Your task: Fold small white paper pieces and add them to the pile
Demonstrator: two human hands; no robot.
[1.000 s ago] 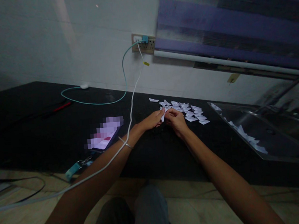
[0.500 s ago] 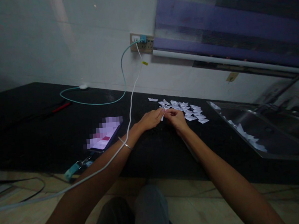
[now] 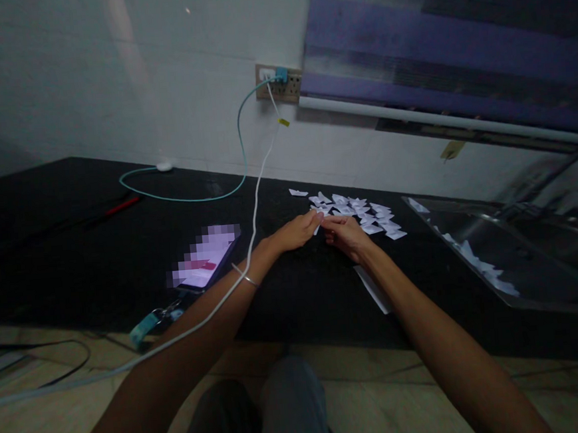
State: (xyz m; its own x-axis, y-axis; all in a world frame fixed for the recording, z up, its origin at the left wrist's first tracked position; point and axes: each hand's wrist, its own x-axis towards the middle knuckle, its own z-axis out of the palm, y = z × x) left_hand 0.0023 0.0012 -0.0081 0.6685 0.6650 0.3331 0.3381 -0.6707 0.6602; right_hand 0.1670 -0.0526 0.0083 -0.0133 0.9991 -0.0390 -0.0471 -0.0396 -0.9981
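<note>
My left hand and my right hand meet over the black counter, fingertips nearly touching. Between them a small piece of white paper shows in part; the fingers of both hands are closed on it, and its folds are mostly hidden. Just beyond the hands lie several folded paper boats in a loose cluster. One paper boat sits apart at the left of the group. A flat white paper sheet lies beside my right forearm, partly covered by it.
A lit phone with a teal strap lies left of my arms. A white cable crosses over my left forearm from the wall outlet. At right is a metal sink. A red pen-like object lies far left.
My right hand has shifted slightly right and its wrist has turned, uncovering more of the flat sheet. My left fingers have curled in more around the paper. The view has moved slightly.
</note>
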